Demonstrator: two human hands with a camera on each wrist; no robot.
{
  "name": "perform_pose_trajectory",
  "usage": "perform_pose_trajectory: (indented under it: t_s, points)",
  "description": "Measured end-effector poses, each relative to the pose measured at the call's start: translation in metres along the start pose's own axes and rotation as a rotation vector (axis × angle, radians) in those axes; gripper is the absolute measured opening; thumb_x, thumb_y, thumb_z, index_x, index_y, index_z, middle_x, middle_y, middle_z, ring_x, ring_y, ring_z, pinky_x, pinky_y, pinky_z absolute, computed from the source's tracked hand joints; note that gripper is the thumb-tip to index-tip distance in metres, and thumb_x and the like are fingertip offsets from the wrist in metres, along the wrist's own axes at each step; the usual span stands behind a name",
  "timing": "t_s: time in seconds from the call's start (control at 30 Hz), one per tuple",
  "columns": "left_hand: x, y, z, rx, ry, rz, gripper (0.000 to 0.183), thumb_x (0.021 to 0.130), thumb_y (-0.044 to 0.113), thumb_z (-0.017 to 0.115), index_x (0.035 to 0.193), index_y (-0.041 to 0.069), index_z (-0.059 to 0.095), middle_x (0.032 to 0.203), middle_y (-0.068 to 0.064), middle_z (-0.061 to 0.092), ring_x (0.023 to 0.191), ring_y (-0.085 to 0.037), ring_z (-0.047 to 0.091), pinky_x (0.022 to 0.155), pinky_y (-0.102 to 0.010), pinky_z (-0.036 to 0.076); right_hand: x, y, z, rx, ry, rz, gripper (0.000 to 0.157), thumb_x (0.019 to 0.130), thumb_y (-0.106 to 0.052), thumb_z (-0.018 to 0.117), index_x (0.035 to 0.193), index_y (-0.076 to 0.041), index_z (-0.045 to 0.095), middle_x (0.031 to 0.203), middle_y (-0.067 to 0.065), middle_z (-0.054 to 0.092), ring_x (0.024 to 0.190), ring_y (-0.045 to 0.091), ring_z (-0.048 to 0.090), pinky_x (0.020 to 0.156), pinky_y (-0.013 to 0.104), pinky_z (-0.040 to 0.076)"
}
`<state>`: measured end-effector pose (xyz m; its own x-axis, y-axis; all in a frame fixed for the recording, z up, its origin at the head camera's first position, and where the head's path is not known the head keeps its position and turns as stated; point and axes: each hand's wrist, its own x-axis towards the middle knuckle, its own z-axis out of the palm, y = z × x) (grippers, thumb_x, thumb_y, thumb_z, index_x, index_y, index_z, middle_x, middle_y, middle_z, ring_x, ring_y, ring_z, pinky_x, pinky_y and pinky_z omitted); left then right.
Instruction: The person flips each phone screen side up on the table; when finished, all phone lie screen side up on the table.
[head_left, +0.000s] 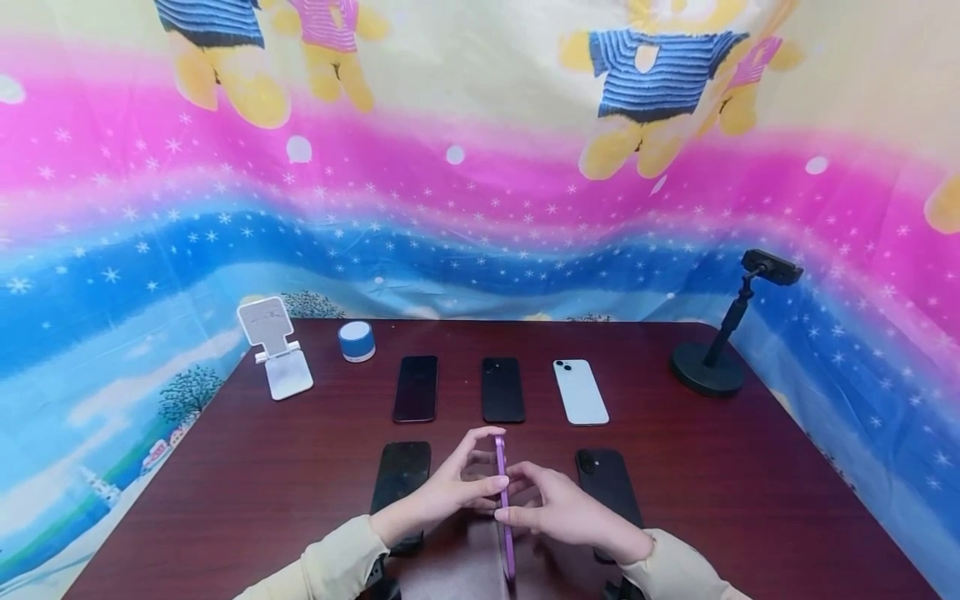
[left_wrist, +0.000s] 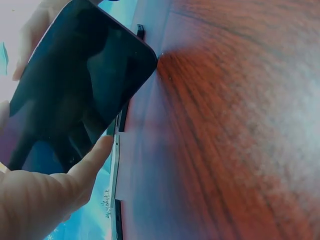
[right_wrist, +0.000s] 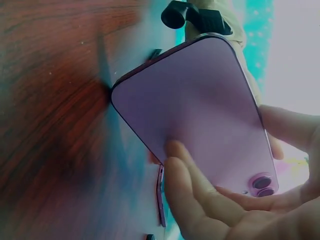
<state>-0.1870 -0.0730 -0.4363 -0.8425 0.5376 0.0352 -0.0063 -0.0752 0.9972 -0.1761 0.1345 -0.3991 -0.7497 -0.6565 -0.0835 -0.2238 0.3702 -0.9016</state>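
A purple smartphone [head_left: 502,508] stands on edge between my two hands, over the near middle of the table. My left hand [head_left: 457,483] holds it from the left, thumb and fingers at its edges. From the other side my right hand [head_left: 555,504] grips it too. Its dark glossy screen [left_wrist: 75,85] faces the left wrist camera. The right wrist view shows the purple back [right_wrist: 195,105], camera lenses by the right fingers, and one corner right at the tabletop. A black phone [head_left: 401,479] lies partly behind my left forearm; another black phone [head_left: 609,487] is beside my right hand.
Farther back, a dark phone [head_left: 416,388], a black phone [head_left: 502,389] and a white phone [head_left: 581,392] lie in a row. A white folding stand [head_left: 287,375] and blue-and-white cylinder [head_left: 356,342] stand back left. A black stand [head_left: 707,368] is back right, before a printed curtain [head_left: 480,200].
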Motion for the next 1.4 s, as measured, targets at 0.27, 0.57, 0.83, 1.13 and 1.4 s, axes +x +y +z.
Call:
perform_pose_trajectory:
  t_s: [0.27,0.57,0.83,1.13,1.4]
  points:
    - [-0.001,0.003,0.004,0.058,0.046,0.009,0.061,0.094,0.021,0.062,0.145,0.023,0.029,0.131,-0.029,0.036,0.102,-0.028,0.061,0.077,-0.050,0.057,0.001,-0.001,-0.002,0.084,0.083,-0.020,0.045,0.091,-0.018,0.065,0.122,0.012,0.054,0.105,0.022,0.069,0.080,0.025,0.072,0.065,0.039,0.059]
    - [-0.005,0.004,0.002,0.127,0.043,0.045,0.060,0.098,0.020,0.055,0.151,0.021,0.026,0.129,-0.030,0.042,0.095,-0.026,0.066,0.076,-0.043,0.058,0.000,-0.001,-0.006,0.011,0.130,-0.065,0.036,0.089,-0.018,0.068,0.114,0.007,0.067,0.096,0.017,0.073,0.074,0.017,0.072,0.070,0.020,0.055]
    - [-0.010,0.000,-0.005,0.334,0.144,0.100,0.059,0.096,0.010,0.057,0.150,0.015,0.034,0.118,-0.027,0.049,0.081,-0.023,0.070,0.065,-0.035,0.059,-0.002,0.000,-0.008,0.063,0.114,-0.052,0.031,0.089,-0.013,0.066,0.111,0.008,0.067,0.092,0.019,0.073,0.071,0.020,0.072,0.071,0.019,0.055]
    - [-0.012,0.000,-0.012,0.376,0.278,0.115,0.062,0.091,-0.001,0.061,0.147,0.008,0.038,0.118,-0.027,0.052,0.077,-0.023,0.069,0.056,-0.033,0.058,0.005,0.012,-0.012,0.095,0.116,-0.019,0.031,0.090,-0.006,0.063,0.116,0.011,0.064,0.093,0.020,0.072,0.072,0.027,0.072,0.072,0.025,0.057]
    - [-0.011,0.003,-0.016,0.370,0.338,0.111,0.057,0.088,-0.001,0.064,0.141,-0.004,0.043,0.114,-0.023,0.057,0.075,-0.026,0.069,0.052,-0.033,0.057,0.016,0.026,-0.014,0.014,0.145,0.009,0.028,0.090,-0.006,0.063,0.114,0.010,0.066,0.095,0.020,0.072,0.077,0.024,0.073,0.069,0.028,0.058]
